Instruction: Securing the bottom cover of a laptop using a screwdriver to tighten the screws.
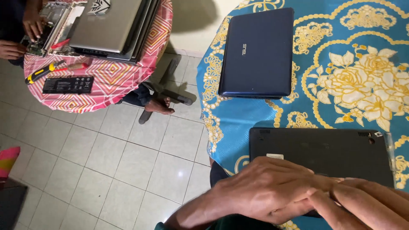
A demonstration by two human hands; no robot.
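A pale tiled floor runs between a pink-patterned table (106, 91), where another person's hands (32, 23) work on an opened laptop, and my blue floral tablecloth (341, 85). My left hand (264, 189) and right hand (366, 202) lie flat, fingers together, on the matt black laptop (319, 151), bottom side up at the near edge; I judge I'm steadying it. A closed navy laptop (257, 51) lies beyond

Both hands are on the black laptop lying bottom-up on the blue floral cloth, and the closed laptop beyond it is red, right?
Not quite: the closed laptop beyond is dark blue, not red. The rest holds in the head view: the left hand and right hand rest on the black laptop, bottom-up on the blue floral cloth.
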